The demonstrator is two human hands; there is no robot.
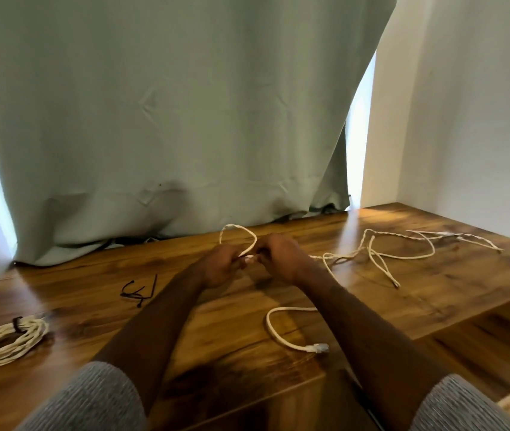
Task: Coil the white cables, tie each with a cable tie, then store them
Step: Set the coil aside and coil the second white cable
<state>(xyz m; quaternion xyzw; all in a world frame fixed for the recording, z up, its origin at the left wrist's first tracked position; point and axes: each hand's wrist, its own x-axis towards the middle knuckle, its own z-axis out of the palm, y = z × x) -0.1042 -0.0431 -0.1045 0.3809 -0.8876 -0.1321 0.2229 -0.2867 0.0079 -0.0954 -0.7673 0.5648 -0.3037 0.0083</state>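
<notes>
Coiling time for the second white cable.
Tied white cable coil [5, 340] and black cable ties [138, 290] lie left; left hand [221, 264] and right hand [278, 256] pinch the loose white cable [372, 253], whose first loop needs more turns.

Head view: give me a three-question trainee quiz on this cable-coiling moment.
1. True or false: the coiled cable at the table's left already wears a dark tie.
2. What do the left hand and right hand hold? A) a loop of white cable B) the black cable ties C) nothing
3. The plug lies nearer which forearm?

Key: 1 true; 2 A; 3 right.
</notes>
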